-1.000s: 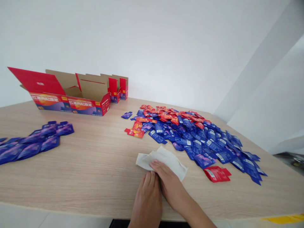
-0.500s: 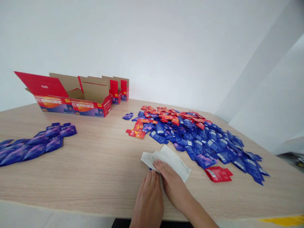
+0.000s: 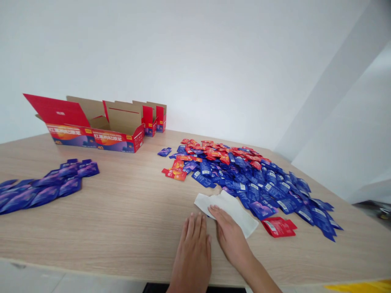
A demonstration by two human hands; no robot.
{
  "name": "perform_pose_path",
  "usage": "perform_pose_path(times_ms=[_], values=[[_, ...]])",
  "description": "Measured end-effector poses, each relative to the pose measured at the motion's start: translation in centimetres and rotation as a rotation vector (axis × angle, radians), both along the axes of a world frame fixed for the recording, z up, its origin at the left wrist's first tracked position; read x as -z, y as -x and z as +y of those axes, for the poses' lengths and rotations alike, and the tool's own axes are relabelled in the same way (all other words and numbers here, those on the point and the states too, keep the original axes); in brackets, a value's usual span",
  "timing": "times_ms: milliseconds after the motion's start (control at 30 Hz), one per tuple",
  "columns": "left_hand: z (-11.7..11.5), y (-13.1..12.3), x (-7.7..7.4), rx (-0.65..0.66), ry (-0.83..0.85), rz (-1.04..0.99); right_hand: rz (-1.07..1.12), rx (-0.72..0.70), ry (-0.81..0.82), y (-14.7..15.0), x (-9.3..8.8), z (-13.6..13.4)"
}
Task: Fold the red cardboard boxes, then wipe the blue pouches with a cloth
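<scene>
My left hand [image 3: 193, 248] lies flat on the wooden table, fingers stretched forward and nothing in it. Beside it, my right hand [image 3: 230, 236] rests on a white cloth [image 3: 240, 213], its fingers laid over the cloth's left part. A tiny bit of blue shows at the cloth's lower edge near my right fingertips; what it belongs to is hidden. Just right of the cloth is a red pouch [image 3: 279, 227]. Behind the cloth spreads a big heap of blue pouches [image 3: 259, 179] with red pouches [image 3: 214, 151] mostly at its back.
Open red printed boxes [image 3: 117, 141] stand at the back left of the table [image 3: 122, 228]. Overlapping blue-purple pouches [image 3: 45, 189] lie in rows at the left. A single blue pouch [image 3: 164, 151] and an orange-red pouch [image 3: 175, 174] lie left of the heap. A white wall rises behind.
The cloth and my right hand have shifted to the right, away from my left hand. My left hand's fingers have flattened out on the table.
</scene>
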State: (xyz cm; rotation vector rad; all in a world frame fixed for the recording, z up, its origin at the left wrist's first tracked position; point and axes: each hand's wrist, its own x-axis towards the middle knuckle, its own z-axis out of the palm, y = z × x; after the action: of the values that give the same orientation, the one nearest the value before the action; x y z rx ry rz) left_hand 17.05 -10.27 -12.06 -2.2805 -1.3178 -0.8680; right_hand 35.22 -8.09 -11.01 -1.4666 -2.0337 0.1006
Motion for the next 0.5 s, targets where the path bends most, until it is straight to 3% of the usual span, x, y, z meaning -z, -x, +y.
perform_pose_path(times_ms=[233, 333, 500], values=[[0.4, -1.4, 0.3, 0.096, 0.002, 0.008, 0.114, -0.060, 0.050, 0.2, -0.3, -0.3], [0.4, -1.5, 0.3, 0.120, 0.052, -0.038, 0.079, -0.067, 0.041, -1.4, -0.2, -0.1], [0.3, -1.3, -0.2, 0.145, 0.077, -0.059, 0.070, 0.111, 0.005, -5.7, -0.9, 0.6]])
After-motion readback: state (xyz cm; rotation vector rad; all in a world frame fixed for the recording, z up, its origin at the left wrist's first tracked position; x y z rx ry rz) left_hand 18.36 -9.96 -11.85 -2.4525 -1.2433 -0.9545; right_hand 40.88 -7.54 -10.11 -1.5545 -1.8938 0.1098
